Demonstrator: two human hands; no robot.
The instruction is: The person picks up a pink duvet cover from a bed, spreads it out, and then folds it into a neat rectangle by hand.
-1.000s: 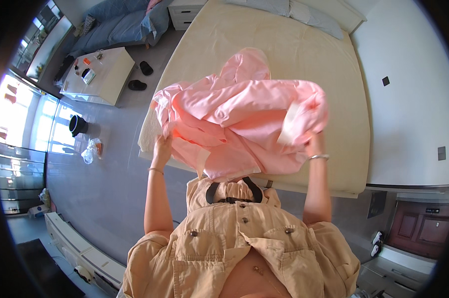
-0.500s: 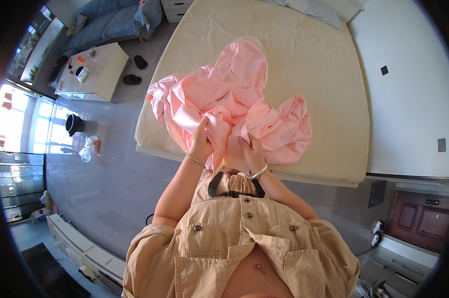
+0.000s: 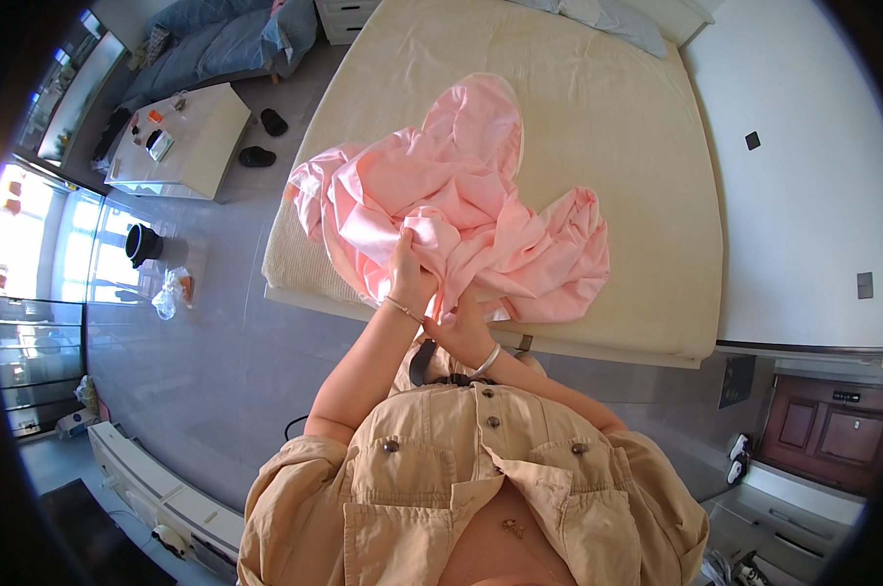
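While crumpled on the bed (image 3: 597, 176), soft pink cloth (image 3: 461, 215) fills both hands' (image 3: 412, 269) clenched grip.

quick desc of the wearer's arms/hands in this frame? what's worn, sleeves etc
Both forearms are bare; short tan sleeves of a buttoned shirt end above the elbows. The left hand has a thin chain bracelet at the wrist. The right hand has a silver bangle. No gloves; rings cannot be made out.
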